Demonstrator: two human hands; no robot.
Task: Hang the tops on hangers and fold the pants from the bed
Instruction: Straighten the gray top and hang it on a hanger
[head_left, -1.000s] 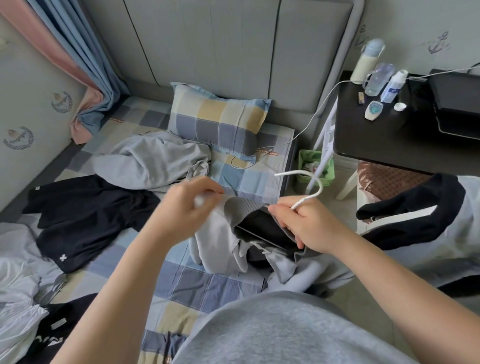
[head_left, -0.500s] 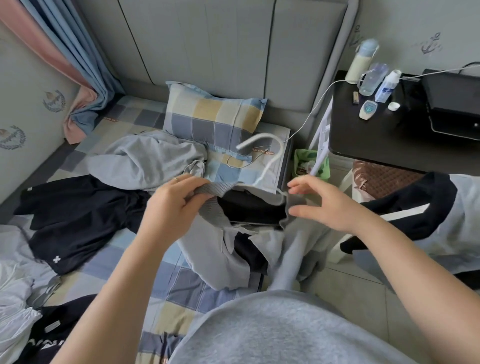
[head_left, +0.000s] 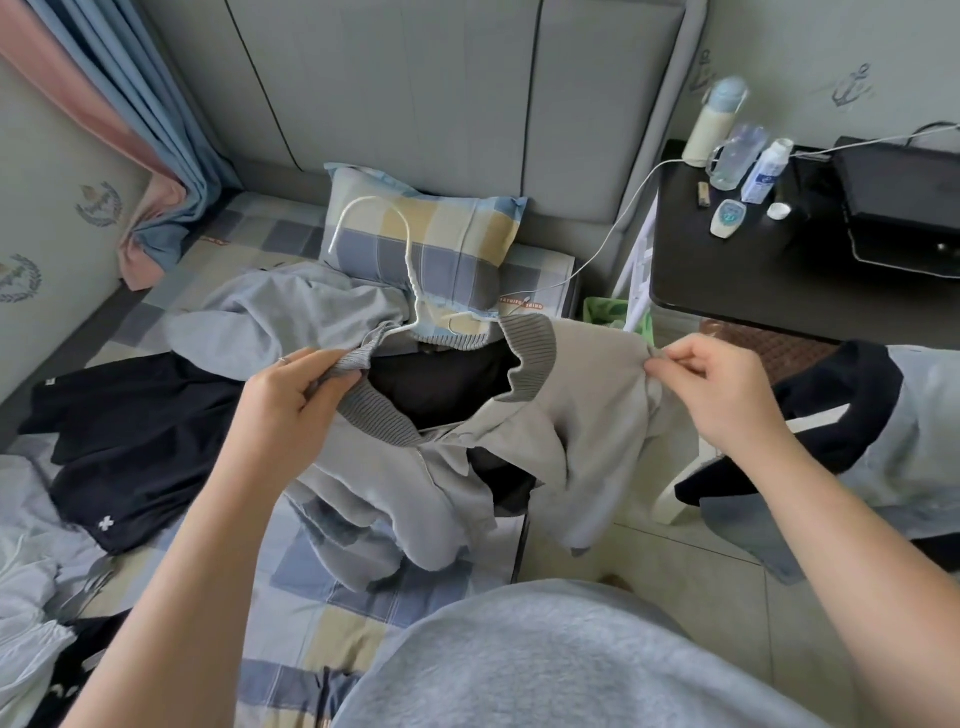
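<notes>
A grey jacket (head_left: 566, 415) with a ribbed collar and dark lining hangs spread between my hands over the bed's edge. My left hand (head_left: 291, 400) grips the collar's left side. At the right shoulder, my right hand (head_left: 722, 395) pinches the fabric. A white hanger (head_left: 400, 260) sits inside the neck opening, its hook sticking up in front of the pillow. On the checked bed (head_left: 332, 587) lie a light grey top (head_left: 291, 312) and a black garment (head_left: 135, 431) with a small white mark.
A checked pillow (head_left: 452, 244) leans on the padded headboard. White clothing (head_left: 26, 587) is bunched at the left edge. A black side table (head_left: 779, 270) at the right holds bottles and a black box. A dark and pale garment (head_left: 857, 436) hangs at the right.
The hanger went from my right hand into the jacket's neck, hook now upright. Both hands moved apart, spreading the collar and shoulder wider.
</notes>
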